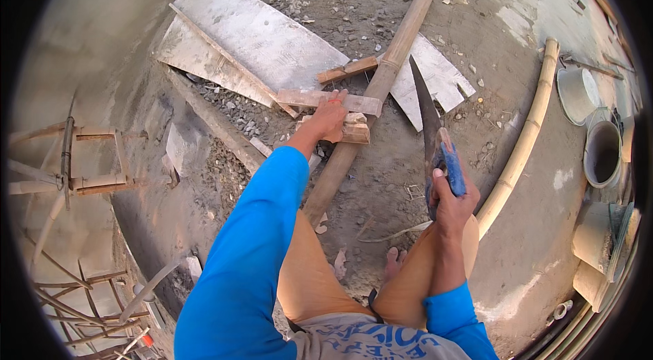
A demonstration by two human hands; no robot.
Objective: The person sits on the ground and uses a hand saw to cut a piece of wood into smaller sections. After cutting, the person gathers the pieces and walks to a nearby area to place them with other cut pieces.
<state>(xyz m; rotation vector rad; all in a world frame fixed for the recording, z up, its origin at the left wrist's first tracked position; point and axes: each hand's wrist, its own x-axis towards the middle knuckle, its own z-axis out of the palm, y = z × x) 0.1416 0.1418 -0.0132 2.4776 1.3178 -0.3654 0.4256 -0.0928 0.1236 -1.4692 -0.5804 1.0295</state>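
My right hand [451, 206] is closed around the blue handle of a handsaw [426, 110]. Its dark, tapering blade points up and away, apart from the wood. With my left hand [330, 119] I press down on a short wooden board [356, 102], fingers bent over it. Under that hand lies a stubby wood block [356, 132], partly covered by it. The board's right end reaches a long bamboo pole [396, 53] that runs from between my legs to the far edge. Another short wood piece [347, 70] lies just beyond, against the pole.
White-stained panels [262, 27] lie on gravelly ground at the far left. A smaller notched panel [436, 73] sits under the pole. A curved bamboo length [527, 142] and several buckets [603, 154] are on the right. Bamboo framing [67, 156] stands at the left.
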